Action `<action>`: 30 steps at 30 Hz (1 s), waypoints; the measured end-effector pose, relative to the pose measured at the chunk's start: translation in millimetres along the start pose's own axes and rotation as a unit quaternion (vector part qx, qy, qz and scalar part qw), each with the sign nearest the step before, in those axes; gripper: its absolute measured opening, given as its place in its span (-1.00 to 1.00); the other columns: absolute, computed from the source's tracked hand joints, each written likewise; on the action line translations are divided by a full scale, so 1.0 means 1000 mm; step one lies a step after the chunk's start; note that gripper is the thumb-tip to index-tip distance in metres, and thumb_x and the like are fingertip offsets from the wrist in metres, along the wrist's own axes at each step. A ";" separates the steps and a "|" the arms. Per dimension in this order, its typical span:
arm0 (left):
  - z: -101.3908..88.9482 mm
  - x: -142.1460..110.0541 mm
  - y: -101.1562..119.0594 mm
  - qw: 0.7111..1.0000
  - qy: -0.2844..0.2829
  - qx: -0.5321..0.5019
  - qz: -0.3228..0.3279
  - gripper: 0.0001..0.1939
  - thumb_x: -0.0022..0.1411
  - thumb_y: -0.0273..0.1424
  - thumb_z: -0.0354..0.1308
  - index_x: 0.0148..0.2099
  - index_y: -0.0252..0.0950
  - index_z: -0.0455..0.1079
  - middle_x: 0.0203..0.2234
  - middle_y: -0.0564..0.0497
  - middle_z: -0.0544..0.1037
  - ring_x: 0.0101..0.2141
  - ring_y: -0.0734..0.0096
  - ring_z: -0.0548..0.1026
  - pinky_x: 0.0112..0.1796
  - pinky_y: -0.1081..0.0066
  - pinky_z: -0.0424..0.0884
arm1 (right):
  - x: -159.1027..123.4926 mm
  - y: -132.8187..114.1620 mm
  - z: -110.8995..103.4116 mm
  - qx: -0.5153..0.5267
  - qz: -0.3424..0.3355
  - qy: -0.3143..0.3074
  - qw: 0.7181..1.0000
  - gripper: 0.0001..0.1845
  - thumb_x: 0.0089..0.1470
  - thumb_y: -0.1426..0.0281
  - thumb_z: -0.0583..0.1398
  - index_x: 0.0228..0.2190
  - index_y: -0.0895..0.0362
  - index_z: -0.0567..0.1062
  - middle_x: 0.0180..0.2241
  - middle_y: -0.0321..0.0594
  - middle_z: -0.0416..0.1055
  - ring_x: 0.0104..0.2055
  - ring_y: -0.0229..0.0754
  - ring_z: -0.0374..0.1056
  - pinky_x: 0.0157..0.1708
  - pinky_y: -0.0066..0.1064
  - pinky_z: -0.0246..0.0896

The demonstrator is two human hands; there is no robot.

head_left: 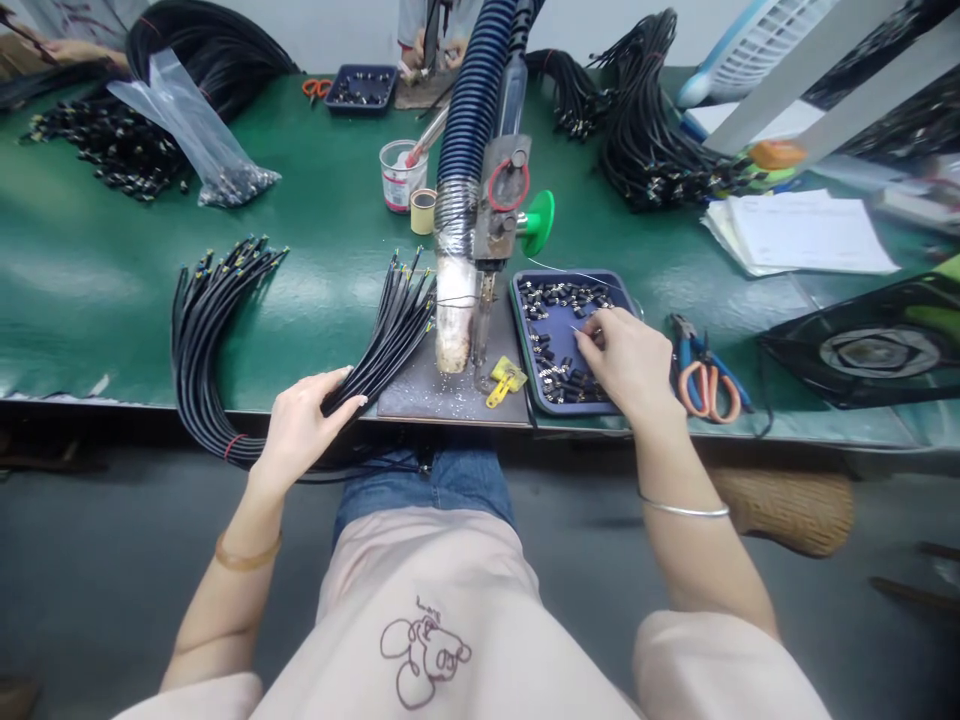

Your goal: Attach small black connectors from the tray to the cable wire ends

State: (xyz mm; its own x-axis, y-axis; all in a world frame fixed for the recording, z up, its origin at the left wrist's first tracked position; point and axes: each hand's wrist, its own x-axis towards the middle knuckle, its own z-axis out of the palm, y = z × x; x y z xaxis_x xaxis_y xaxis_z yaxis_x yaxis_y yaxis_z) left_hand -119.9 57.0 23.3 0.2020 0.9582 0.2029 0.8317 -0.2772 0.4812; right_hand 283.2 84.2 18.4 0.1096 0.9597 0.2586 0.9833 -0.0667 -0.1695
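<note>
My left hand is closed around a bundle of black cables at the table's front edge; the cable ends fan out toward a soldering fixture with a blue ribbed hose. My right hand rests over a dark blue tray of small black connector parts, its fingers pinched together on something too small to make out. A thin wire runs from the fixture toward that hand.
A looped cable bundle hangs over the front edge at left. Pliers and cutters lie right of the tray, a yellow clip on the grey plate. Papers, more cable heaps, a white cup, a plastic bag and another blue tray sit farther back.
</note>
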 end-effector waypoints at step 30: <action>0.015 0.004 0.013 0.979 0.198 0.049 0.011 -0.80 0.30 -0.29 0.23 -0.13 -0.27 0.61 -0.29 -0.10 0.60 -0.29 0.26 0.49 -0.23 0.29 0.43 | -0.005 -0.007 -0.006 0.048 0.067 0.006 0.997 -0.78 -0.03 0.39 0.18 -0.54 0.03 0.18 -0.41 -0.14 0.40 -0.39 -0.11 0.26 -0.38 -0.29 -0.02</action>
State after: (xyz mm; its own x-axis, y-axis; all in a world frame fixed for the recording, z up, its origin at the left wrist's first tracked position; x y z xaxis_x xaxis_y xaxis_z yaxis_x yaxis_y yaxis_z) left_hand -100.3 58.0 17.3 0.0212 0.8439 0.5361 0.8787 -0.2715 0.3926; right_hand 276.4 77.7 24.3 0.2419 0.9405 0.2385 0.9410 -0.1675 -0.2940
